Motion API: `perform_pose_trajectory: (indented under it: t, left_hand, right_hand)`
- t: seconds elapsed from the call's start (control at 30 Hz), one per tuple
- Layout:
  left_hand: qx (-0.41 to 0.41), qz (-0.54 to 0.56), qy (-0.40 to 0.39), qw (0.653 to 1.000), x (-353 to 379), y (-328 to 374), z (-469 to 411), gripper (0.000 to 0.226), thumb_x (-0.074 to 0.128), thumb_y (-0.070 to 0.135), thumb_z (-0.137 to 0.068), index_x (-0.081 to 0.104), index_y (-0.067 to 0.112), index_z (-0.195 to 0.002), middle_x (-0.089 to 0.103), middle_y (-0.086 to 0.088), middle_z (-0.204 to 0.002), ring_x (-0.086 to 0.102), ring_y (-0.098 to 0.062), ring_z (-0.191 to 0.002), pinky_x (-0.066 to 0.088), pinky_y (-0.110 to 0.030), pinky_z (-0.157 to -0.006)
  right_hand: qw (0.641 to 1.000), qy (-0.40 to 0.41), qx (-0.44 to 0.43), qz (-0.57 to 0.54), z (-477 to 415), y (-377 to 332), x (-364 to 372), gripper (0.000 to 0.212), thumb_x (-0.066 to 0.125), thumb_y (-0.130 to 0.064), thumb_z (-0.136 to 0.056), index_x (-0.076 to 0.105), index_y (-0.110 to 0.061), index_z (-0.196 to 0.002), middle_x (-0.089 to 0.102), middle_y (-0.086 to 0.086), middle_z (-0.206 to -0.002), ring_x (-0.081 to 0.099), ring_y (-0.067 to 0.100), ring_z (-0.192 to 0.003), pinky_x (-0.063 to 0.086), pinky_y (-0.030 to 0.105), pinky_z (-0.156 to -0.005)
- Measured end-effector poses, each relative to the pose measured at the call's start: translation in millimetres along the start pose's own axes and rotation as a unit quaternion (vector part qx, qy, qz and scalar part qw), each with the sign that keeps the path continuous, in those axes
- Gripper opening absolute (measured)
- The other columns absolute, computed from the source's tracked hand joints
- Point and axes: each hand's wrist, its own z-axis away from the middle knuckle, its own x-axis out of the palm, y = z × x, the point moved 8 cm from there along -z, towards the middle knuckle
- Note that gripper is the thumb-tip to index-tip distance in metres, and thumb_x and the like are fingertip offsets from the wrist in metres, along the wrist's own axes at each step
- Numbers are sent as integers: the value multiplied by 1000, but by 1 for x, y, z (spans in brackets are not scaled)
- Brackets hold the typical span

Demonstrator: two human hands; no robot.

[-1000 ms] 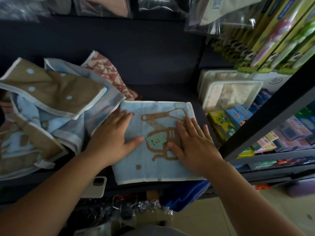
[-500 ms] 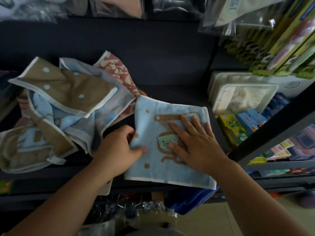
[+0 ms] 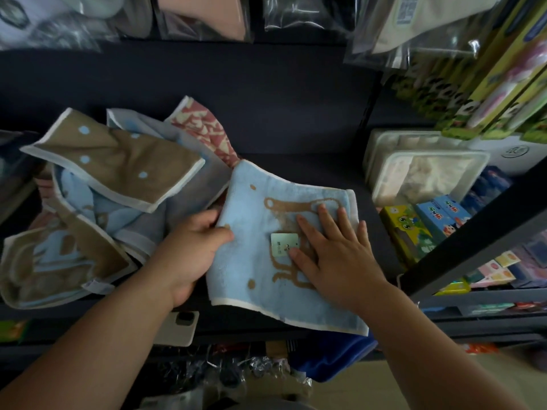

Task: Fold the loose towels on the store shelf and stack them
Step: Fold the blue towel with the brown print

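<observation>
Closest to me, below the shelf lip: a white phone [image 3: 180, 327] sits at the front edge, partly under my left wrist. A dark blue bundle [image 3: 333, 359] lies on the level beneath; I cannot tell what it is.

On the dark shelf [image 3: 296, 173], front and centre: light blue towel [image 3: 251, 202] with a brown line drawing and white trim. Its near right corner hangs past the front edge.

My left hand [image 3: 189, 253] grips the towel's left edge, fingers curled under the cloth, thumb pinching on top. My right hand [image 3: 334, 255] lies flat on the drawing, fingers straight and spread, pressing down. The thumb tip touches a small pale green tag [image 3: 282, 242] lying on the towel.

Left of it, touching its far left corner: a loose unfolded heap. Brown towel with blue dots [image 3: 118, 161] on top, a blue-and-brown towel [image 3: 59, 261] slumped at the front, a red-and-cream patterned towel [image 3: 207, 125] poking out at the back.

Right side, beyond the upright: clear plastic packs [image 3: 423, 173] stacked, colourful small boxes [image 3: 414, 229] in front of them.

Farthest, overhead: bagged goods [image 3: 204, 16] hanging in a row, contents blurred.
</observation>
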Motion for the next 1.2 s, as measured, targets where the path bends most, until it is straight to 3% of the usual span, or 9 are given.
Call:
perform_pose_trajectory:
  t: [0.2, 0.3, 0.4, 0.5, 0.67, 0.73, 0.83, 0.97, 1.2]
  left_hand:
    - [81, -128, 52, 987, -32, 29, -1, 26, 58, 21, -90, 70, 34, -109, 77, 6, -98, 74, -20, -92, 59, -56, -86]
    - [115, -180, 68, 975, -34, 46, 1, 27, 57, 16, -92, 68, 33, -110, 76, 7, -96, 73, -18, -87, 60, -55, -80]
    - [150, -216, 60, 963, -20, 58, 2, 24, 57, 17, -89, 68, 31, -105, 74, 4, -91, 72, -18, -83, 60, -50, -79]
    - [183, -251, 47, 949, 6, 67, 1, 31, 57, 15, -90, 66, 28, -117, 73, 3, -96, 70, -17, -85, 59, -45, -79]
    - [209, -343, -16, 916, 72, 65, 0, 35, 56, 20, -93, 58, 23, -128, 68, 0, -109, 66, -16, -89, 57, -35, -77]
    - [205, -364, -36, 908, 95, 58, -1, 34, 54, 20, -95, 58, 20, -129, 67, 0, -109, 65, -17, -91, 57, -37, -82]
    - [192, -386, -60, 900, 119, 45, -7, 27, 54, 21, -97, 59, 18, -123, 68, -1, -107, 66, -18, -95, 56, -38, -86]
    - [171, -396, -62, 900, 125, 38, -10, 21, 53, 27, -99, 58, 15, -115, 68, 0, -97, 67, -16, -88, 57, -36, -82]
    - [255, -356, -27, 899, 96, 53, 15, 26, 55, 36, -95, 66, 26, -116, 67, 11, -90, 63, -4, -80, 56, -33, -79]
  right_hand:
    - [999, -13, -24, -36, -34, -45, 0, 76, 18, -77, -91, 3, -43, -157, -15, -3, -167, -21, 29, -152, -12, 58, -120]
    - [990, 0, -44, -135, -42, -56, -8, 67, 36, -64, -97, 21, -37, -157, 3, -5, -168, -11, 22, -154, -9, 52, -123]
    - [923, 100, -11, -371, -33, -35, -30, 40, 52, -36, -101, 55, -25, -140, 47, -11, -142, 34, 4, -138, 24, 33, -121]
    - [888, 166, 70, -422, -13, 4, -37, 28, 51, -27, -101, 69, -22, -121, 58, -14, -118, 52, 0, -112, 40, 10, -90]
    - [827, 103, 83, -546, 2, 18, -25, 34, 46, -15, -104, 73, -34, -96, 75, -15, -90, 70, 0, -86, 52, 17, -72]
    - [812, 96, 79, -570, 4, 19, -23, 36, 46, -13, -104, 70, -38, -95, 76, -17, -89, 70, 1, -87, 54, 20, -75]
    - [819, 99, 66, -562, 2, 22, -20, 28, 51, -23, -100, 68, -38, -117, 74, -11, -105, 69, 8, -102, 54, 35, -93]
    - [829, 77, 57, -552, 3, 18, -18, 45, 53, -19, -101, 49, -38, -142, 74, -7, -99, 69, 6, -97, 53, 28, -89]
    - [872, 107, 50, -475, -1, 13, -33, 37, 69, -29, -92, 66, -28, -128, 70, -13, -111, 65, 0, -100, 52, 23, -87]
